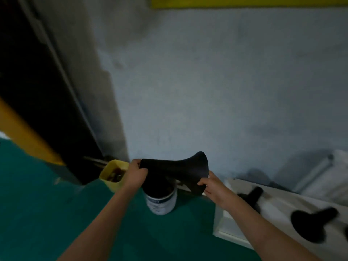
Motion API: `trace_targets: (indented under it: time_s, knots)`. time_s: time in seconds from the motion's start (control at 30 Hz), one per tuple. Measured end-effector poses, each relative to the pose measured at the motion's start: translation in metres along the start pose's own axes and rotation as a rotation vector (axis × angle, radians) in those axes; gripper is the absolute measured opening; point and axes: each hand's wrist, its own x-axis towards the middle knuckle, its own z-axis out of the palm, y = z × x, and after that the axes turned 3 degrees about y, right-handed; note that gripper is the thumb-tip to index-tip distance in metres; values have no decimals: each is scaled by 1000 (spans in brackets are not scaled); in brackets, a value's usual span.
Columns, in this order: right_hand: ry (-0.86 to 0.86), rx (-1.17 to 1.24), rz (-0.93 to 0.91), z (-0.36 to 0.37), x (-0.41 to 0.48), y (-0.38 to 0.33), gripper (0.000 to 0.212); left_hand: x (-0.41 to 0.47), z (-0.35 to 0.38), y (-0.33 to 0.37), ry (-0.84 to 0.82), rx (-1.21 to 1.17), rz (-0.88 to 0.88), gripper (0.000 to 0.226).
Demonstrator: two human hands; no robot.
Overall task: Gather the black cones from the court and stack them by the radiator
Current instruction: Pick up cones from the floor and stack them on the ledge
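I hold a black cone sideways in the air in front of the grey wall. Its narrow end points left and its wide base faces right. My left hand grips the narrow end. My right hand pinches the lower rim of the base. Two more black cones lie on their sides on a white surface at the right, one near my right forearm and one nearer the right edge.
A white bucket stands on the green floor just below the held cone. A yellow container sits to its left by a dark doorway. A pale pipe runs along the wall at right.
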Motion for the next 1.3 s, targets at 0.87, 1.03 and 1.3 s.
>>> trace_targets:
  time_s: [0.87,1.03,1.3]
  knots:
    - [544,707,358,-326,124,58,8,46,445,160,-386,313,484,41]
    - [607,873,424,-330,163,91,30,59,494,150,-509,420,574,42]
    - [665,874,476,-336,179,125,19,63,541,90,-791,745,682,38]
